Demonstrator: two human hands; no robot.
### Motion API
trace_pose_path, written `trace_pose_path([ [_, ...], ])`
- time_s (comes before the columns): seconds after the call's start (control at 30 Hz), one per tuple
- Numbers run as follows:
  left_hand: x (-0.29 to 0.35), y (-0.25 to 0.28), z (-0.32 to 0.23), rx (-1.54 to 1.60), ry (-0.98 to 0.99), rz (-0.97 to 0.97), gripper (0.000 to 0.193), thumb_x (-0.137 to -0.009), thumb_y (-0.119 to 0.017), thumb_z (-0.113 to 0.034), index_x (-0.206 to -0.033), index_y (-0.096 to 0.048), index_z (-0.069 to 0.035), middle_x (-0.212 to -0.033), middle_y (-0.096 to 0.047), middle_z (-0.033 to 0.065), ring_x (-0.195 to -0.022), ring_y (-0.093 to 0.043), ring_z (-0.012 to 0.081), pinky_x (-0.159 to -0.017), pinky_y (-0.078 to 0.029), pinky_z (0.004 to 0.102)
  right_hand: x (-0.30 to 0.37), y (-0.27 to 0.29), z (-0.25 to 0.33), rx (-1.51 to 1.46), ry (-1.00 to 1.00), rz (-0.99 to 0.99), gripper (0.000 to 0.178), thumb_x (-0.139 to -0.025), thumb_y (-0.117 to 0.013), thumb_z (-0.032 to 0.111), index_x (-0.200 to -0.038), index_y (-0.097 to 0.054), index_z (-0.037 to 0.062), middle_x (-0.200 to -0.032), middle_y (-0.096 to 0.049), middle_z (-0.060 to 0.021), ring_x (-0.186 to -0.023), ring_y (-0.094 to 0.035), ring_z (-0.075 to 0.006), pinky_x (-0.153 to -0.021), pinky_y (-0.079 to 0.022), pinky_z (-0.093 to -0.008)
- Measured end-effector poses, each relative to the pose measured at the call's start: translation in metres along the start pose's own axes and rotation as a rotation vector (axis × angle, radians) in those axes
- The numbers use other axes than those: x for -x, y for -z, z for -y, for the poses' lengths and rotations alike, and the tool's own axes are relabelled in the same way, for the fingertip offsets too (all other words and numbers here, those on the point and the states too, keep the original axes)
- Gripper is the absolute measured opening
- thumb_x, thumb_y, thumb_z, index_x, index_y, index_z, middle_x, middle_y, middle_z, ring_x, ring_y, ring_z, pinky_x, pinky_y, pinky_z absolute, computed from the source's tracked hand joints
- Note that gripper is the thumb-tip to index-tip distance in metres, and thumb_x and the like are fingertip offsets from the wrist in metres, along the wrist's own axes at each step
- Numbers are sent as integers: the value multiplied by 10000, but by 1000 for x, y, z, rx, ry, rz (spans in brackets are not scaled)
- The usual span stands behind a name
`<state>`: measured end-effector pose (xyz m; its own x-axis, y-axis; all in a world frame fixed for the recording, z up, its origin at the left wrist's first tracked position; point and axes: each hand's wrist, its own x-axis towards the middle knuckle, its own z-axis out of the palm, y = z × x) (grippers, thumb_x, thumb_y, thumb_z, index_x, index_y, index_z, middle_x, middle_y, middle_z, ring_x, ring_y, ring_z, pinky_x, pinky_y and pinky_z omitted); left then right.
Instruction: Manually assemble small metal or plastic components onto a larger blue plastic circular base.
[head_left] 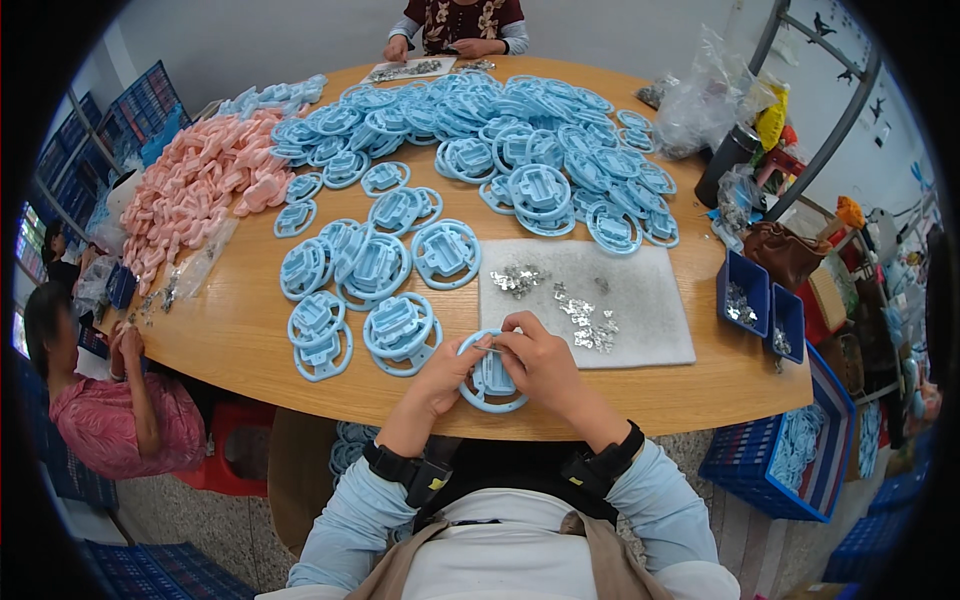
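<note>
At the near table edge, a light-blue round plastic frame (491, 403) rests between my hands. My left hand (440, 382) grips its left side, thumb and fingers closed near the top of the ring. My right hand (545, 362) bends over the frame from the right, fingertips pinched on a small thin metal piece (487, 348). The fingertips of both hands meet there and partly cover the piece. Just beyond my right hand lies a grey-white mat (645, 300) with loose small metal clips (597, 335) on it. Several more blue frames (402, 325) lie in stacks to the left.
A large heap of blue frames (470, 105) covers the table's far side, beside a pile of pink plastic parts (205, 180). Blue bins (743, 290) hold metal pieces at right; a blue crate (740, 455) stands below. Co-workers sit opposite (465, 25) and at left (125, 415).
</note>
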<state>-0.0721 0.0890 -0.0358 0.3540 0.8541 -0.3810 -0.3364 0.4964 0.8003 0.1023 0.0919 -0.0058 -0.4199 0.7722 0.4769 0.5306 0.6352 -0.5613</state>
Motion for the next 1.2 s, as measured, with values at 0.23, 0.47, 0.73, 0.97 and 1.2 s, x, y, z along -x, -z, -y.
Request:
trace_pose_path([
  [0.23, 1, -2, 2, 23, -23, 0, 326, -921, -580, -308, -1094, -601, -32, -875, -650, 8, -744, -608, 74, -632, -488, 213, 2, -2, 5, 310, 133, 100, 169, -761, -575, 53, -920, -579, -6, -1018, -537, -81, -686, -634, -258, -543, -521, -339],
  [0.47, 2, -2, 1, 7, -15, -39, 301, -935, -556, -278, -1091, -584, -23, -916, -644, 30, -781, -621, 97, -657, -521, 246, 8, 3, 14, 94, -74, 42, 213, -765, -615, 54, -977, -624, 72, -1012, -542, -71, -676, -632, -265, -561, -513, -368],
  [0.73, -3, 7, 7, 17, -23, 12, 283, -940, -547, -245, -1112, -565, -21, -940, -642, 34, -809, -631, 111, -686, -538, 261, -3, -1, 8, 70, -19, -39, 125, -760, -626, 53, -884, -632, 60, -977, -553, -58, -664, -624, -268, -543, -499, -366],
  [0.97, 1, 2, 5, 63, -23, 8, 296, -945, -536, -261, -1116, -563, -20, -963, -645, 43, -823, -633, 118, -706, -536, 263, 3, -7, 12, 300, 4, 83, 185, -733, -627, 73, -917, -622, 70, -1004, -543, -61, -698, -630, -252, -564, -509, -372],
  [1.2, -2, 5, 8, 87, -32, -5, 314, -943, -540, -260, -1124, -557, -4, -969, -646, 46, -844, -634, 118, -738, -533, 264, 0, 14, 1, -193, -370, 42, 343, -753, -644, 142, -1090, -647, 78, -1029, -579, -125, -753, -634, -276, -641, -495, -368],
])
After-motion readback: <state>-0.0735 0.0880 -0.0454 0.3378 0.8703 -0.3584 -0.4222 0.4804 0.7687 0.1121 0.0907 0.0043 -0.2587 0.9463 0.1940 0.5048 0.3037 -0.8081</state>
